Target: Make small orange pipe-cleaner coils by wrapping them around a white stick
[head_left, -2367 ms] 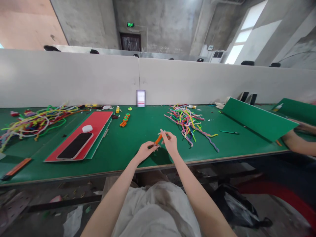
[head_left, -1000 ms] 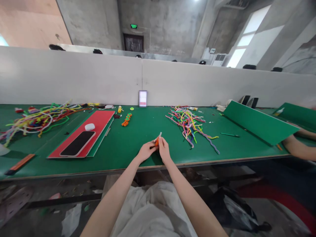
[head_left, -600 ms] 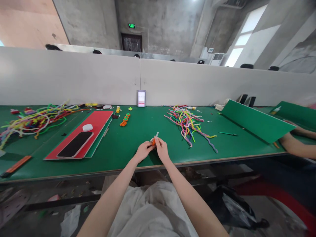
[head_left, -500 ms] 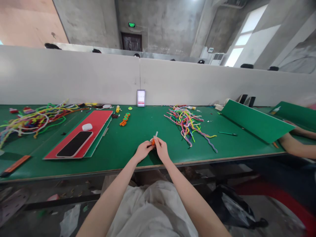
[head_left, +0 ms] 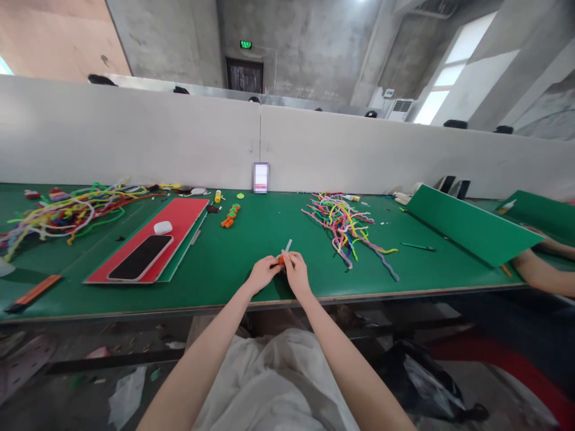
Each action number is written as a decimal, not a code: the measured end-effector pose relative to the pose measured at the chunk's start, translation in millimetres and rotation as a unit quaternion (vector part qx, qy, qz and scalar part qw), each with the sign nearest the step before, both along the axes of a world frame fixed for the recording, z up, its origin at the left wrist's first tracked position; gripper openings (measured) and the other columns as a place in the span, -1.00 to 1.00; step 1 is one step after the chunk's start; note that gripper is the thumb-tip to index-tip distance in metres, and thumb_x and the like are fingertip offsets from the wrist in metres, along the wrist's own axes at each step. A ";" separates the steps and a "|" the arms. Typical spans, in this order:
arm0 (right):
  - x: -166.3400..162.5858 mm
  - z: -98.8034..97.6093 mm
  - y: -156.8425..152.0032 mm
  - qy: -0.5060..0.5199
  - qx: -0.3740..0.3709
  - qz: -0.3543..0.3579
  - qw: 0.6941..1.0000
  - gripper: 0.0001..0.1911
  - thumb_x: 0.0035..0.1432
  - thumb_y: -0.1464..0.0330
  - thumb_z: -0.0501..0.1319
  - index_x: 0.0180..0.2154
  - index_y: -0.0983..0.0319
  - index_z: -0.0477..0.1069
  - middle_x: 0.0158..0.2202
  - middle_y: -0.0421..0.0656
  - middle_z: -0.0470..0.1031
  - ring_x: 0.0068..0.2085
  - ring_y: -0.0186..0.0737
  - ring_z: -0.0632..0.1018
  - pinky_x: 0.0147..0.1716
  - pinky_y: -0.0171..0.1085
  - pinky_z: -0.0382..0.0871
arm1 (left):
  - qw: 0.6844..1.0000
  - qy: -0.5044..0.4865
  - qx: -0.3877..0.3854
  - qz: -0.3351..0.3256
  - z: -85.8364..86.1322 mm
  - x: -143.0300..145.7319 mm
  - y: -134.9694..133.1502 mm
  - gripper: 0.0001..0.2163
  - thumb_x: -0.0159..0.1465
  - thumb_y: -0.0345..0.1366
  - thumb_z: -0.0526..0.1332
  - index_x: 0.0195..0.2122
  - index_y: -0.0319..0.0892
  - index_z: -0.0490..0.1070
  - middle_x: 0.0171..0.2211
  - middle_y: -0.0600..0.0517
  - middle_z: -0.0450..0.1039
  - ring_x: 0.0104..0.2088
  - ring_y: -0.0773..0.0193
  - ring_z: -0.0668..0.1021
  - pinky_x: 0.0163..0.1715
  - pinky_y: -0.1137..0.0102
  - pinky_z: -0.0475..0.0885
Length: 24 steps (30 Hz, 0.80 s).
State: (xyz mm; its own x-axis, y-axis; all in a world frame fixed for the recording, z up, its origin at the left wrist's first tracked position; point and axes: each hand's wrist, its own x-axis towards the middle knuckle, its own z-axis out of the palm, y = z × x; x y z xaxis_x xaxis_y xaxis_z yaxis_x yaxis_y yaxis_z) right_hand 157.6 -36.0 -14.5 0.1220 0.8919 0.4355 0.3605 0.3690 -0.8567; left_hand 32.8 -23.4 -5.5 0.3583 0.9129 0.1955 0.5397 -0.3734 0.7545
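Observation:
My left hand (head_left: 263, 273) and my right hand (head_left: 296, 274) meet above the green table near its front edge. Both are closed, with fingertips pinched round a small orange fuzzy piece (head_left: 281, 260) that looks like pipe cleaner. A thin whitish strip (head_left: 288, 245) sticks up from between the fingers, on the right hand's side. The fingers hide most of what they hold. Farther back to the left lie several finished-looking orange and green fuzzy pieces (head_left: 230, 216) in a row. To the right spreads a loose heap of coloured pipe cleaners (head_left: 344, 224).
On the left lie a red board (head_left: 186, 218) with a dark phone (head_left: 140, 257) and white case (head_left: 162, 227), another pipe cleaner heap (head_left: 85, 209) and an orange cutter (head_left: 33, 293). A lit phone (head_left: 261, 178) leans on the partition. Rightward, a green board (head_left: 471, 224) stands beside another person's arm (head_left: 545, 269).
The view has swung slightly, so the table's things sit a little farther right. My hands stay together on the orange piece, with only small finger shifts.

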 end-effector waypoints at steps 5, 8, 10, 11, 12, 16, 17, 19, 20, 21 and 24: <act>-2.4 -2.8 -2.1 -0.036 0.004 -0.037 0.999 -0.66 0.15 0.20 0.02 -0.34 0.22 0.50 -0.26 -0.03 0.38 -0.19 -0.13 0.40 -0.13 -0.16 0.23 | 1.000 -0.003 -0.001 0.006 -0.7 -0.2 0.6 -0.80 0.13 -0.36 0.06 -0.58 -0.19 0.39 -0.52 0.08 0.31 -0.45 0.33 0.40 -0.40 0.46 0.24; -7.2 -0.9 -4.0 -0.055 0.000 -0.043 0.998 -0.66 0.16 0.22 0.00 -0.34 0.22 0.50 -0.30 -0.04 0.42 -0.22 -0.12 0.41 -0.16 -0.16 0.23 | 1.000 -0.008 -0.004 0.012 -1.3 0.0 1.3 -0.81 0.11 -0.39 0.06 -0.60 -0.19 0.38 -0.54 0.09 0.31 -0.46 0.34 0.39 -0.41 0.46 0.24; -11.6 1.2 -3.8 -0.063 -0.002 -0.043 0.997 -0.67 0.16 0.24 0.00 -0.35 0.22 0.49 -0.33 -0.04 0.45 -0.25 -0.12 0.42 -0.18 -0.17 0.23 | 1.000 -0.014 -0.005 0.023 -1.5 0.2 1.8 -0.81 0.11 -0.41 0.05 -0.59 -0.20 0.37 -0.55 0.08 0.30 -0.46 0.33 0.39 -0.41 0.45 0.23; -13.8 2.2 -3.2 -0.066 -0.003 -0.043 0.997 -0.68 0.16 0.24 0.00 -0.35 0.21 0.49 -0.33 -0.05 0.46 -0.25 -0.12 0.42 -0.18 -0.17 0.23 | 0.999 -0.017 -0.005 0.030 -1.3 0.3 2.1 -0.81 0.11 -0.42 0.05 -0.60 -0.20 0.37 -0.56 0.08 0.30 -0.46 0.33 0.38 -0.41 0.45 0.23; -15.7 3.2 -2.5 -0.067 -0.004 -0.043 0.997 -0.69 0.15 0.25 0.01 -0.34 0.21 0.49 -0.33 -0.05 0.47 -0.25 -0.11 0.42 -0.19 -0.16 0.22 | 0.999 -0.021 -0.005 0.038 -1.1 0.5 2.3 -0.81 0.11 -0.43 0.04 -0.60 -0.21 0.36 -0.57 0.08 0.29 -0.47 0.32 0.38 -0.41 0.44 0.23; -18.9 6.4 1.8 -0.058 -0.016 -0.027 0.998 -0.69 0.14 0.25 0.00 -0.30 0.23 0.48 -0.32 -0.04 0.49 -0.25 -0.09 0.44 -0.20 -0.16 0.23 | 0.997 -0.039 -0.013 0.071 1.3 1.2 2.5 -0.80 0.10 -0.46 0.05 -0.63 -0.21 0.34 -0.60 0.08 0.28 -0.48 0.32 0.38 -0.42 0.44 0.24; -18.7 6.9 3.4 -0.051 -0.021 -0.020 0.998 -0.68 0.14 0.24 0.00 -0.30 0.23 0.47 -0.32 -0.04 0.49 -0.25 -0.10 0.45 -0.21 -0.17 0.24 | 0.996 -0.046 -0.017 0.077 1.9 1.5 2.5 -0.81 0.10 -0.45 0.06 -0.62 -0.21 0.35 -0.60 0.08 0.29 -0.48 0.32 0.38 -0.43 0.44 0.25; -17.4 8.0 8.0 -0.034 -0.035 -0.003 0.999 -0.65 0.15 0.21 -0.03 -0.31 0.23 0.47 -0.33 -0.06 0.50 -0.30 -0.13 0.47 -0.25 -0.21 0.28 | 0.994 -0.062 -0.032 0.088 3.1 2.5 2.7 -0.82 0.12 -0.42 0.06 -0.59 -0.21 0.36 -0.57 0.08 0.31 -0.49 0.34 0.39 -0.46 0.45 0.26; -16.6 8.6 11.3 -0.025 -0.045 0.006 0.999 -0.63 0.16 0.19 -0.04 -0.33 0.23 0.47 -0.35 -0.07 0.51 -0.34 -0.16 0.47 -0.28 -0.22 0.29 | 0.992 -0.070 -0.043 0.093 3.7 3.2 3.1 -0.82 0.13 -0.40 0.06 -0.59 -0.22 0.36 -0.56 0.07 0.33 -0.51 0.36 0.40 -0.48 0.46 0.27; -15.5 9.5 15.4 -0.014 -0.056 0.015 0.998 -0.61 0.16 0.17 -0.05 -0.35 0.23 0.47 -0.38 -0.09 0.51 -0.37 -0.18 0.48 -0.32 -0.24 0.30 | 0.991 -0.078 -0.056 0.096 4.3 3.9 3.7 -0.82 0.13 -0.39 0.06 -0.58 -0.23 0.36 -0.56 0.07 0.34 -0.53 0.37 0.40 -0.51 0.48 0.28; -10.5 13.7 31.4 0.009 -0.089 0.059 0.994 -0.56 0.10 0.09 -0.01 -0.42 0.27 0.47 -0.47 -0.12 0.50 -0.46 -0.24 0.47 -0.45 -0.31 0.32 | 0.984 -0.106 -0.107 0.097 7.1 5.7 7.5 -0.81 0.16 -0.35 0.03 -0.52 -0.25 0.36 -0.56 0.06 0.37 -0.60 0.41 0.41 -0.61 0.52 0.29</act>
